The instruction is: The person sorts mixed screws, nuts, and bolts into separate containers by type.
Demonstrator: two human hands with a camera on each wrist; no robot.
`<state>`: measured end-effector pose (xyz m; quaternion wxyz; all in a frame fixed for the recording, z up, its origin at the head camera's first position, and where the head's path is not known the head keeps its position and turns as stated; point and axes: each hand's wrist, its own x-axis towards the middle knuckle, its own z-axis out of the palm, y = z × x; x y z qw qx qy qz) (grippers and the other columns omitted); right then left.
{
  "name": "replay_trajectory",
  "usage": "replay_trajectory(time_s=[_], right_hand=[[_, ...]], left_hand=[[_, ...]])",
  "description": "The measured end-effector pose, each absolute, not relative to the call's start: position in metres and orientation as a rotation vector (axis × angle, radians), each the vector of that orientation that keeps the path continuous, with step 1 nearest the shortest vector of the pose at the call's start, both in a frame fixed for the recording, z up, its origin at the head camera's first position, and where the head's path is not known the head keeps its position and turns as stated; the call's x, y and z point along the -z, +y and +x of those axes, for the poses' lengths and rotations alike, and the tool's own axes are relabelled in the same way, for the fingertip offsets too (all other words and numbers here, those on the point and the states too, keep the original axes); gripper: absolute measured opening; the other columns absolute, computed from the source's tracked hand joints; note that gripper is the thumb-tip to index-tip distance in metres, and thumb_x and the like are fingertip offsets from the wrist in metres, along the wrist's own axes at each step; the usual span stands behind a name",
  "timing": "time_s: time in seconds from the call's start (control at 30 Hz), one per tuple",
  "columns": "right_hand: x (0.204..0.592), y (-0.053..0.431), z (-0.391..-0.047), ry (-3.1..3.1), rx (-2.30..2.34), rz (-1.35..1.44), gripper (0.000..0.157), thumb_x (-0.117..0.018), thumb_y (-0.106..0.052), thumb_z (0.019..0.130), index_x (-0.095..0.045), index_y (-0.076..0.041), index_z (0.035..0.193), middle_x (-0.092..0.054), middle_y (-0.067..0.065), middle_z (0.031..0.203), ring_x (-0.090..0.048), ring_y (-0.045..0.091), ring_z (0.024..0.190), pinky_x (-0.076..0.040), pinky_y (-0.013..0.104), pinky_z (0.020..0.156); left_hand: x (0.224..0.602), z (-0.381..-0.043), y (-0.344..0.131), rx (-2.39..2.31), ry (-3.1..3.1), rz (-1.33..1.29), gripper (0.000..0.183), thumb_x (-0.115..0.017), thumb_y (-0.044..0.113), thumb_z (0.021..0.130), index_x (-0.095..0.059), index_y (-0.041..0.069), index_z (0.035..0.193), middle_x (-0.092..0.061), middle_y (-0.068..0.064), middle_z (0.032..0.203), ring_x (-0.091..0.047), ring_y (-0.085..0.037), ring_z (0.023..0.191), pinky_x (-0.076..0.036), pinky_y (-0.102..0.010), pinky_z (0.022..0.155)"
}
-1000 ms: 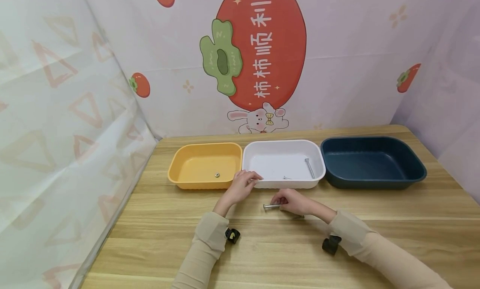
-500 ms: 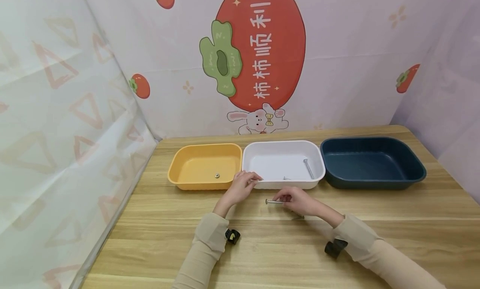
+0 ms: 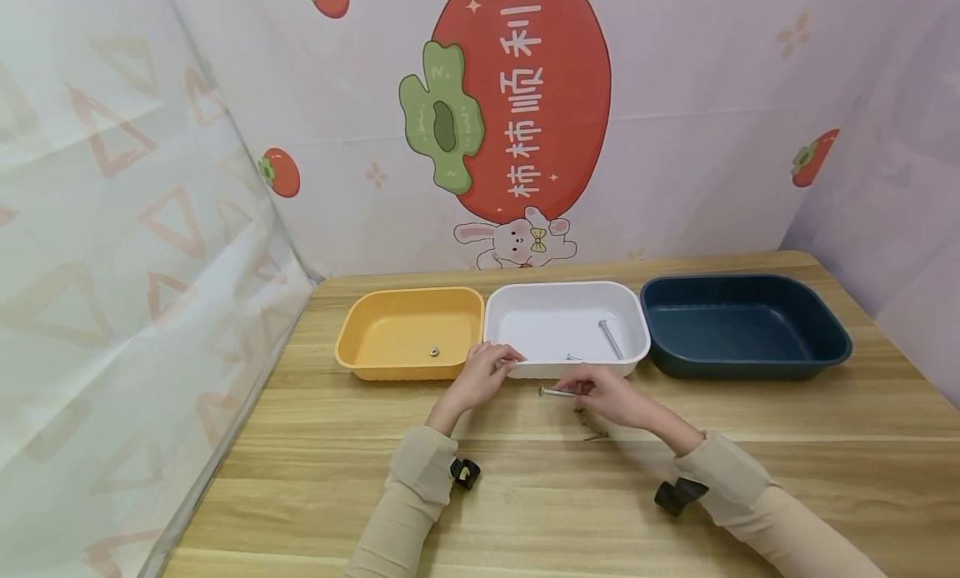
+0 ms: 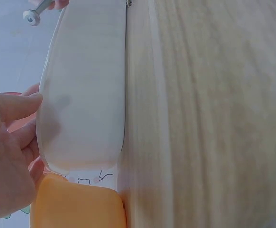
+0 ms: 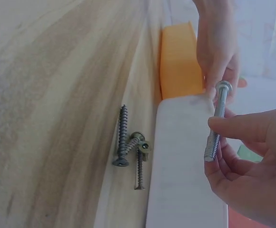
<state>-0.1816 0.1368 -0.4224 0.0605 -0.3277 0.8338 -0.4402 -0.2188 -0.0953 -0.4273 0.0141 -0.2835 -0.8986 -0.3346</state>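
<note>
The right hand [image 3: 606, 396] pinched a bolt [image 5: 219, 118] above the table [image 3: 300, 478], just in front of the white tray [image 4: 88, 80]. The left hand [image 3: 483, 378] gripped that tray. Moving the bolt seemed the step; next probably called for lifting it in.

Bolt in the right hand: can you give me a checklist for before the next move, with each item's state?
1. Bolt pinched by the right hand: ok.
2. White tray upright on the table: ok.
3. Left hand touching the white tray's near rim: ok.
4. Loose screws off the table: not ok; several lie in front of the white tray.
5. Firmness of the pinch: cannot tell.
</note>
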Motion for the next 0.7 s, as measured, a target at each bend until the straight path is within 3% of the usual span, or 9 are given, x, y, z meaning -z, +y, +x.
replay_trajectory(time_s=[0.7], right_hand=[[0.395, 0.156, -0.186, 2.674, 1.356, -0.862, 0.024, -0.057, 0.008, 0.078, -0.063, 0.002, 0.101, -0.056, 0.007, 0.082, -0.048, 0.014, 0.075, -0.045, 0.025, 0.067]], left_hand=[[0.428, -0.219, -0.095, 1.049, -2.800, -0.883, 0.016, -0.052, 0.006, 0.088, -0.062, 0.009, 0.099, -0.063, -0.005, 0.084, -0.054, -0.017, 0.085, -0.019, -0.040, 0.100]])
